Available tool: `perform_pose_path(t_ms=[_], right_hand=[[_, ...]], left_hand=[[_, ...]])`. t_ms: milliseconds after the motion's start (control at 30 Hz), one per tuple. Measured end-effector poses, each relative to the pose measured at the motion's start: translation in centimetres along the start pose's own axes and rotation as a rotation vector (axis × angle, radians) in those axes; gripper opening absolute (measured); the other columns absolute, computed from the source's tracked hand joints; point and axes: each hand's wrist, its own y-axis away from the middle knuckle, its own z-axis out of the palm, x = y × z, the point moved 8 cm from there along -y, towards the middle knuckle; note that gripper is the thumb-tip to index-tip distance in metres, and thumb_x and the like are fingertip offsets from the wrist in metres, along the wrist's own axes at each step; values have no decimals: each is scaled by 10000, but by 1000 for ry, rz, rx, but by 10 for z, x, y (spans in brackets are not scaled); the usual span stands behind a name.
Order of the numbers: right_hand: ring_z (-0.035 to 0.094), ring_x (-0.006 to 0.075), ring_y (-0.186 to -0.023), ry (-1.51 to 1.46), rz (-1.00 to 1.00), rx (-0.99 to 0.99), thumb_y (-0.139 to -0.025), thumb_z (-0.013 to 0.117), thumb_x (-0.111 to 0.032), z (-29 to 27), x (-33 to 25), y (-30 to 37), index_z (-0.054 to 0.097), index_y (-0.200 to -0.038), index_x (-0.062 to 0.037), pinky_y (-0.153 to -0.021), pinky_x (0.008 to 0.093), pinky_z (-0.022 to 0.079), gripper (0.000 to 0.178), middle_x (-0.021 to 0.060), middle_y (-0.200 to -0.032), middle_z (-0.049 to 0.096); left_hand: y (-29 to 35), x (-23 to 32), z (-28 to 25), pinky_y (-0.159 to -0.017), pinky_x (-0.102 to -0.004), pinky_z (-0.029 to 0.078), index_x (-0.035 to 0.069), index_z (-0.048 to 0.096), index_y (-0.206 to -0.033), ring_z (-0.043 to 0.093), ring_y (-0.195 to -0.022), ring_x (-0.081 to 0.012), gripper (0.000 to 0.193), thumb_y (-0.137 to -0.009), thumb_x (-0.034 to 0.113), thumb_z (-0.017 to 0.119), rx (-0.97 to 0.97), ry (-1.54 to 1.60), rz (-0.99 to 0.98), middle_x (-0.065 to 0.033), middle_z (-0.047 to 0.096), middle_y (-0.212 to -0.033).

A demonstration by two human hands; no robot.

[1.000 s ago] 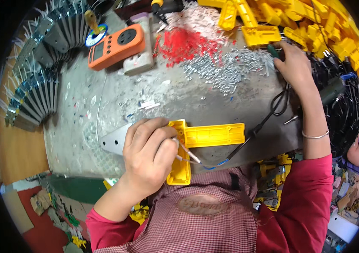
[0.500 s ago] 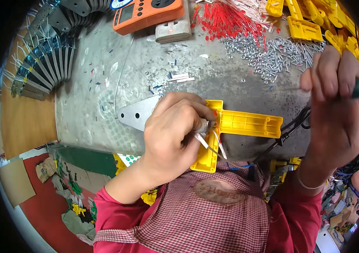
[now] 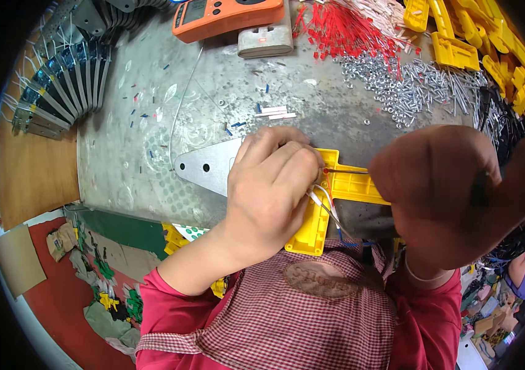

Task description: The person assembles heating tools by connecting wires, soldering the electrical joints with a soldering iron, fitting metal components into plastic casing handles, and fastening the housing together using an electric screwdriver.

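My left hand [image 3: 272, 188] is closed over the crossbar of a T-shaped yellow plastic housing [image 3: 305, 239]; its fingertips are partly hidden. From under that hand a pointed grey metal plate [image 3: 216, 166] with round holes sticks out to the left. White-sleeved wires [image 3: 315, 198] hang beside the fingers, across the housing. My right hand [image 3: 441, 185], dark and blurred, is closed around a screwdriver [image 3: 350, 172]. Its thin shaft reaches left over the housing's ribbed handle to a spot beside my left fingertips. The right hand covers the handle's far right end.
An orange meter [image 3: 225, 18] and a grey socket block [image 3: 265, 42] stand at the back. Red-tipped parts [image 3: 352, 31], loose nuts and screws [image 3: 410, 89], and yellow housings [image 3: 459, 52] lie at the back right. Stacked metal plates [image 3: 68, 86] stand left. Black cables [image 3: 515, 203] lie right.
My right hand has come down and left from the upper right, bringing the screwdriver shaft to the housing. My left hand keeps its grip. The whole view has shifted slightly.
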Motion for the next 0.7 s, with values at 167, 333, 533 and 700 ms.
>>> perform_pose_path(t_ms=[167,333,533,700], right_hand=[[241,141,-378,-26,-20,81,-980,208,-545,10,6,-12,337,-473,-119,-408,325,184,675,1,-404,279],[487,237,-495,189,-23,-130,-937,436,-252,17,9,-16,505,-679,-41,-468,354,364,340,63,-563,479],[573,298,-564,538,-406,-127,-868,574,-121,26,6,-13,595,-784,-25,-545,382,458,129,130,-662,557],[563,280,-641,517,-494,-105,-890,541,-149,12,7,-56,592,-846,-5,-655,393,433,159,120,-726,558]], left_hand=[[-3,5,0,-722,-387,452,33,559,-816,579,-897,-291,200,-637,41,647,-1,-38,18,-98,591,-836],[-16,-16,-23,-854,-355,482,4,583,-1046,576,-981,-269,378,-679,-84,561,164,764,-416,-83,628,-982],[-77,68,-41,-531,-273,507,-18,649,-952,589,-640,-167,180,-777,21,629,161,181,351,-82,644,-800],[-76,68,-46,-475,-238,510,12,624,-794,586,-659,-141,127,-683,-43,652,451,158,330,-41,607,-651]])
